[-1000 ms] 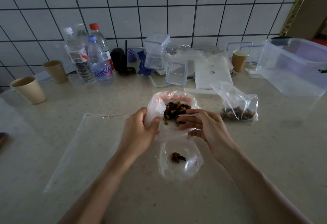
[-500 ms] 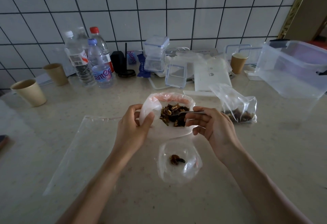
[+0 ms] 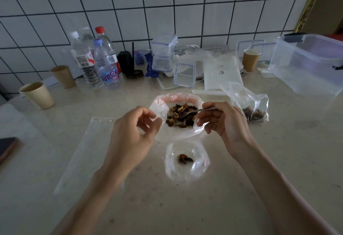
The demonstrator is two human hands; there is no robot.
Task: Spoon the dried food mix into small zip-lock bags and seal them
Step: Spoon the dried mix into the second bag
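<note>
Head cam: spoon (image 3: 187, 113) gripped by right hand (image 3: 222, 121), dipped into dried mix (image 3: 181, 117); left hand (image 3: 130, 132) loosely curled, nothing held.

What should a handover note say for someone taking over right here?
Left hand: empty, fingers curled, beside the mix bag's left rim; contact unclear.
Right hand: holds the spoon, bowl down in the mix.
Small bag: open on the counter just in front of the mix bag, with only a few pieces inside.
Filled bag: stands to the right; whether it is sealed cannot be told.
Flat bag: lies empty on the left.
Left: fill the small bag, seal it, then do any further bags.
</note>
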